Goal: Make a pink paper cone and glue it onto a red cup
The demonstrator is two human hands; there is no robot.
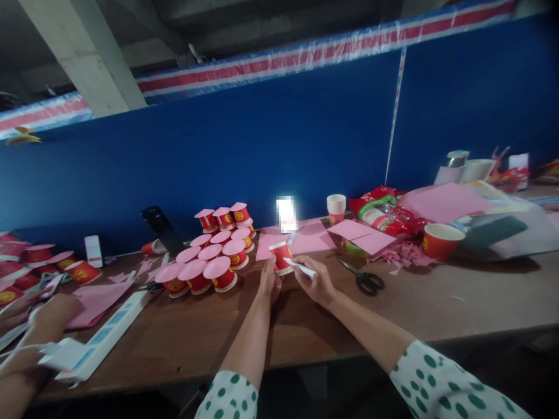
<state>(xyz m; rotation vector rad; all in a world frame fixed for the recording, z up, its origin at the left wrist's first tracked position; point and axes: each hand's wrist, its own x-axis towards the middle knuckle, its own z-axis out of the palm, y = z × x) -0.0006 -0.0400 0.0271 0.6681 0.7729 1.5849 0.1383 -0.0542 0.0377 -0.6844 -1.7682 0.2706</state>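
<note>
Gripping a red cup (280, 256) and white pen (301, 267), the left (271, 280) and right hands (317, 280) are closed around them respectively.

Left hand (271, 280) holds red cup (283, 258); right, white pen (301, 267).

- One red cup (280, 256) and one pen (305, 269) in the grip (273, 283)
- Twelve pink lids (217, 267) visible on the red cup group left of the grip; cups beneath partly hidden
- Two open red-and-white cups right of the grip: a nearer one (336, 210), a farther one (442, 241)
- One pair of scissors (369, 283) just right of the grip
- One black bottle (162, 228) beyond the group, left
- One power strip (114, 327) with one white plug (65, 354), well left
</note>
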